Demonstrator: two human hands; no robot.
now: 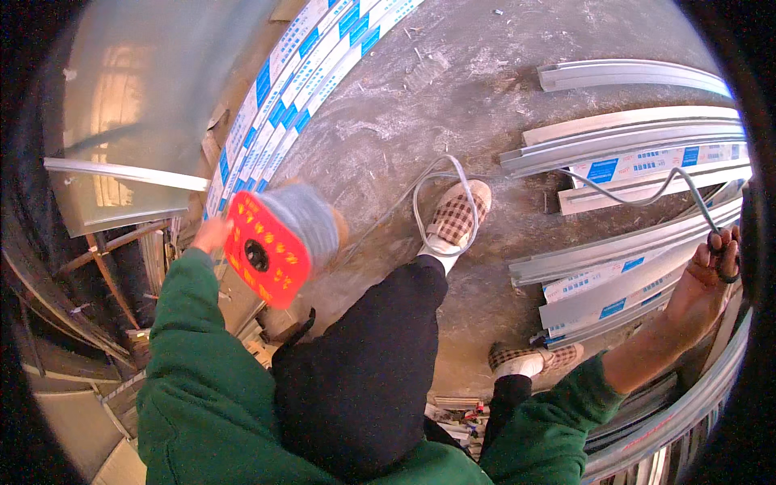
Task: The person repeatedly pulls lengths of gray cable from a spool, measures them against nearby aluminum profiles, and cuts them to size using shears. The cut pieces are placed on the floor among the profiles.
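Observation:
My left hand [212, 234] grips a spool [279, 238] with a red flange and grey wire wound on it, held out at the left, above the floor. A strand of grey wire [453, 174] runs from it in a loop over the concrete, across the metal profiles, up to my right hand [707, 279]. That hand is raised at the far right and closed on the wire's end, together with a small dark tool whose kind I cannot tell. Both sleeves are green.
Metal channel profiles [638, 133] lie in stacks on the right of the dusty concrete floor [420, 89]. More white and blue labelled strips [283, 105] lean along the left. A sheet-metal panel [129, 105] stands upper left. My checked shoes [457, 218] stand mid-floor.

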